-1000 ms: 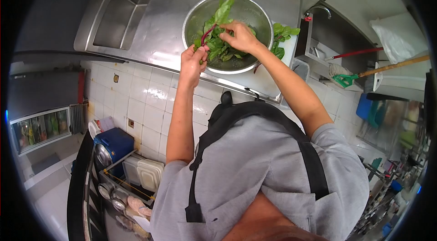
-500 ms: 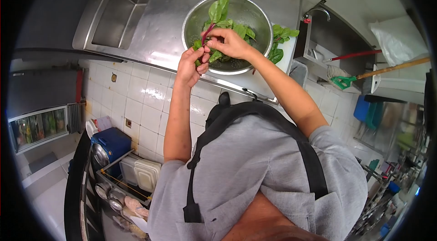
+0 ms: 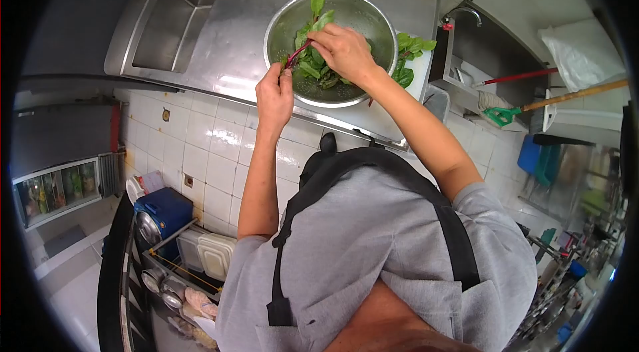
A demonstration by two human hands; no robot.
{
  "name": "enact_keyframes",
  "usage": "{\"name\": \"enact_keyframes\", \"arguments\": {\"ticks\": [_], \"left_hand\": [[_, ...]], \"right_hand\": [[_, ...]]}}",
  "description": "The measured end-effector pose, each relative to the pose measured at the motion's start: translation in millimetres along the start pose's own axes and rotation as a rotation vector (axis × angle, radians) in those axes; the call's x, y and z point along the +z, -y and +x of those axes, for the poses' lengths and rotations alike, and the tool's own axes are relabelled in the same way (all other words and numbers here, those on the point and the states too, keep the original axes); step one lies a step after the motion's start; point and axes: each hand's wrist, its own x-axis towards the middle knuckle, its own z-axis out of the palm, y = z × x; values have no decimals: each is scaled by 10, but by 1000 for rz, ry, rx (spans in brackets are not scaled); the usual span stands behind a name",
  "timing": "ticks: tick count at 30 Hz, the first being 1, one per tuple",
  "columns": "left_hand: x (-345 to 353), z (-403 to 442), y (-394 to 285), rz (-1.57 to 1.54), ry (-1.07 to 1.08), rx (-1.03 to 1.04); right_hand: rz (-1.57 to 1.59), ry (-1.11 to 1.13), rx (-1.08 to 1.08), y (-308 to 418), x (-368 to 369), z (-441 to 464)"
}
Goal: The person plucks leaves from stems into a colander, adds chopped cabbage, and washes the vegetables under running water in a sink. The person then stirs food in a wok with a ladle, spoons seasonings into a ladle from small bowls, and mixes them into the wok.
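Note:
A leafy sprig with a dark red stem (image 3: pixel 301 50) slants over a steel colander (image 3: pixel 383 26). My left hand (image 3: pixel 273 96), at the colander's lower left rim, pinches the lower end of that stem. Higher up, my right hand (image 3: pixel 345 52) grips the same stem with thumb and fingers, over the bowl. Loose green leaves (image 3: pixel 310 70) lie in the colander beneath, partly hidden by my right hand. More leafy stems (image 3: pixel 414 46) rest on a white cutting board (image 3: pixel 417 86) to the right of the colander.
The colander stands on a steel counter (image 3: pixel 246 26). A sink (image 3: pixel 163 32) is at its left, another sink (image 3: pixel 492 39) at the far right. Mop handles (image 3: pixel 572 96) lean beside that one. Behind on the left are a blue container (image 3: pixel 170 209) and plastic lids (image 3: pixel 216 255).
My right hand has moved up and right along the stem, away from my left hand. My left hand has shifted slightly left and down. The sprig's leaves have changed position.

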Motion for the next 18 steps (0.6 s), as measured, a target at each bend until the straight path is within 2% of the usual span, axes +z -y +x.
{"name": "enact_keyframes", "arguments": {"ticks": [2, 5, 8, 11, 15, 18], "left_hand": [[-28, 4, -38, 21, 3, -2], [-31, -12, -50, 25, 16, 16], [16, -44, -32, 123, -9, 87], [19, -56, -31, 148, -27, 113], [30, -53, -49, -10, 35, 24], [76, -33, 60, -366, 142, -169]], "right_hand": [[-68, 23, -135, -128, 80, 47], [-22, 52, -152, -137, 16, 59], [202, -69, 373, -211, 206, -21], [166, -126, 413, -309, 78, 34], [-41, -138, 183, -108, -103, 11], [-157, -171, -62, -213, -50, 16]]}}
